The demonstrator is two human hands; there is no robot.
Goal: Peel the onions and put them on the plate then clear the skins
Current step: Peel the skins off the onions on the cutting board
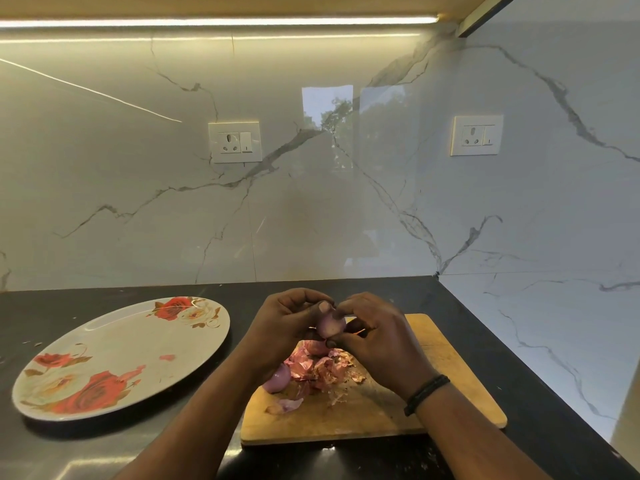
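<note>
Together both hands [332,327] curl round an onion [330,325] above the board [450,375]

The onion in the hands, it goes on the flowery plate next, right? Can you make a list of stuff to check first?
1. Onion held firmly: ok, left hand and right hand both grip it above the cutting board.
2. Onion fully peeled: cannot tell, the fingers hide part of it.
3. Room on the plate: ok, no onions on it yet.
4. Plate within easy reach: ok, it sits just left of the board.
5. Skins kept off the plate: ok, they are piled on the board.
6. Other onion waiting: ok, it lies on the board beside the skins.
</note>
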